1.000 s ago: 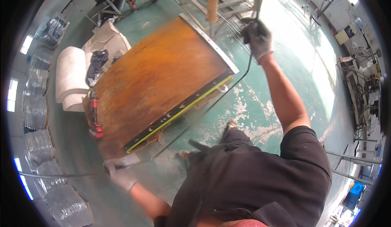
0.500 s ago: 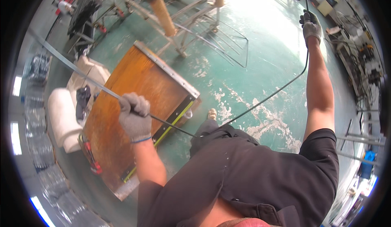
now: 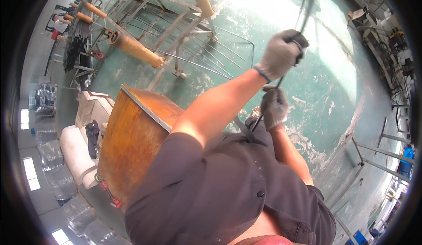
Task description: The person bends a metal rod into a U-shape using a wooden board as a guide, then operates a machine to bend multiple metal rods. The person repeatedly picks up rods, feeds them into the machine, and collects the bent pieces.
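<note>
Both my hands wear grey knit gloves and are closed on a long, thin dark metal rod [image 3: 279, 81]. My left hand [image 3: 282, 55] grips it higher up, with the left arm reaching across in front of my body. Just below, nearer my waist, my right hand [image 3: 274, 106] is wrapped round the same rod. Beyond the left hand the rod runs up to the top edge, where it is blurred and seems doubled. Its lower part passes my right hand toward my thighs. A dark flat strip near my waist may belong to it; I cannot tell.
A rusty brown metal-edged table [image 3: 132, 135] stands at my left, with a red tool [image 3: 107, 190] beside it. White rolled material [image 3: 77, 155] lies further left. Ahead stands a metal rack with brown tubes [image 3: 138, 51]. Machinery [image 3: 378, 47] lines the right side.
My left hand has swung from the far left across to the right. My right hand has come down and in toward my body. The rod, formerly spread wide, now stands steeply in front of me.
</note>
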Demonstrator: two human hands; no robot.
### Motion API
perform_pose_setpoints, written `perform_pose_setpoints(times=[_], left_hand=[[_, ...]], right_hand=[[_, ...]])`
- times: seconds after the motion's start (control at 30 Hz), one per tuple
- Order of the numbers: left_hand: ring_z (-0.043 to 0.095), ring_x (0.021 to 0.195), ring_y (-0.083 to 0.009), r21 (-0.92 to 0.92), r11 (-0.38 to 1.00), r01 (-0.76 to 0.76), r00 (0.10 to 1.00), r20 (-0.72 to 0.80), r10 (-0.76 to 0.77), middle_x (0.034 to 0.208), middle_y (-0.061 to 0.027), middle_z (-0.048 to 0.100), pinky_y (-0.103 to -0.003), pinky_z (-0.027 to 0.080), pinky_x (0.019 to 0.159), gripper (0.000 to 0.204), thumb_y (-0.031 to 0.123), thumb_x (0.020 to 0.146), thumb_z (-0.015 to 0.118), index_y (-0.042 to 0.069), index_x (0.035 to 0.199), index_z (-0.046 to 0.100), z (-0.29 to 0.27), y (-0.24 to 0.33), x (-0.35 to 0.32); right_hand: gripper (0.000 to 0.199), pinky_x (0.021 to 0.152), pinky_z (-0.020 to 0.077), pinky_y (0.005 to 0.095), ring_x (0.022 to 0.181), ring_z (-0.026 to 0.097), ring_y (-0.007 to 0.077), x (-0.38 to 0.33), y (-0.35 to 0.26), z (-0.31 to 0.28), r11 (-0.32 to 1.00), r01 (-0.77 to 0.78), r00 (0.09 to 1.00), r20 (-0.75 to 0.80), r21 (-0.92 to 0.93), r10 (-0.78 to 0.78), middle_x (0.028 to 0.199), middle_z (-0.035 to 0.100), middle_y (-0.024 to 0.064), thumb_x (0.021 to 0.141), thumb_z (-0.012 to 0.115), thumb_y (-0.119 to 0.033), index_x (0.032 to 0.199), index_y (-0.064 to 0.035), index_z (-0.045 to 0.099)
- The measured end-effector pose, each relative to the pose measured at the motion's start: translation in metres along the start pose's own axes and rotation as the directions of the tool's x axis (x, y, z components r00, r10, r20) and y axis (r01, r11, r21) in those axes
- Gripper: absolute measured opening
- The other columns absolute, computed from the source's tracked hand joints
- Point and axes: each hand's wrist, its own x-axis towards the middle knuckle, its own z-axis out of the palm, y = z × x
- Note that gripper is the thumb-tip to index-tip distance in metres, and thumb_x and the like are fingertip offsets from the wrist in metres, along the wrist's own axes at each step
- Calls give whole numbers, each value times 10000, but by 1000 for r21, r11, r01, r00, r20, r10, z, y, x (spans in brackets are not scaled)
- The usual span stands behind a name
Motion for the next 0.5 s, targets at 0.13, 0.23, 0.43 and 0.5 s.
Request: perform_pose_setpoints(times=[0.13, 0.23, 0.43, 0.5], left_hand=[[708, 788, -159, 576, 806, -139, 990, 70, 120, 882, -86, 779, -323, 597, 758, 154, 145, 1016, 686, 12, 1002, 762, -6, -66, 38], [688, 753, -143, 606, 786, 121, 977, -211, 12, 841, -64, 749, -320, 573, 725, 169, 169, 1001, 693, 14, 1002, 762, -70, -105, 33], [574, 605, -133, 187, 586, 788, 460, -812, -360, 749, -34, 629, -323, 461, 550, 188, 201, 978, 674, 38, 884, 678, -294, -199, -45], [522, 555, -127, -44, 629, 776, 341, -809, -478, 728, -31, 591, -314, 395, 477, 204, 175, 1017, 648, 60, 850, 627, -342, -216, -70]], right_hand=[[203, 448, 304, 245, 506, 400, 45, 66, -16, -60, 998, 4, 931, -364, 68, 21, 649, 479, -62, 1111, 522, -141, 1035, -57, 690], [195, 399, 277, 260, 463, 365, 67, 108, -23, -119, 993, -84, 866, -487, 85, 115, 616, 417, -58, 1076, 497, -97, 1031, -58, 683], [301, 432, 222, 236, 502, 308, 39, 139, -32, -140, 985, -114, 878, -451, 132, 162, 655, 346, -71, 1160, 515, -279, 1116, -11, 644], [273, 429, 225, 237, 495, 305, 42, 147, -41, -133, 983, -160, 861, -474, 95, 186, 639, 342, -73, 1153, 503, -243, 1118, -11, 642]])
